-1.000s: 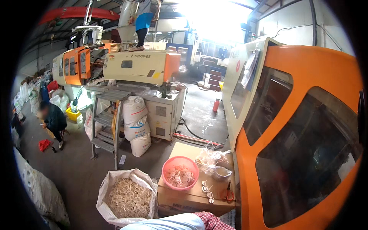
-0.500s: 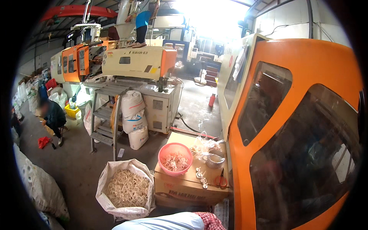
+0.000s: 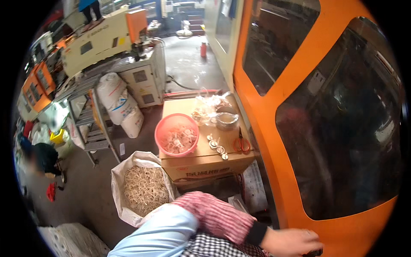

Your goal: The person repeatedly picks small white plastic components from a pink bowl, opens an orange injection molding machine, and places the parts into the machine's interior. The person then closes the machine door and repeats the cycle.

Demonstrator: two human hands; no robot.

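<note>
My left arm bends across my body in a light blue sleeve and a red-checked oversleeve [image 3: 218, 216] with a black cuff. At the lower right, my left hand [image 3: 291, 242] is closed over a small black handle [image 3: 316, 252], mostly hidden at the bottom edge. Beside it stands an orange machine door [image 3: 274, 115] with dark windows. My right hand is out of view. On a cardboard box [image 3: 201, 165] ahead are a pink basin [image 3: 159, 136] of pale plastic parts, red-handled scissors [image 3: 242, 145], several small white round pieces [image 3: 213, 144], a tape roll [image 3: 227, 119] and a clear plastic bag [image 3: 207, 107].
An open white sack [image 3: 122, 205] full of cream-coloured loops stands left of the box. Beyond are stacked sacks [image 3: 117, 100], metal steps [image 3: 96, 137] and a cream-and-orange machine [image 3: 96, 40] with a person on top. Another person [image 3: 45, 158] sits at far left. A red bottle [image 3: 203, 50] stands behind.
The view has tilted down and turned, so the box and sack appear higher. My left forearm and hand have come into view at the lower right, by the orange machine.
</note>
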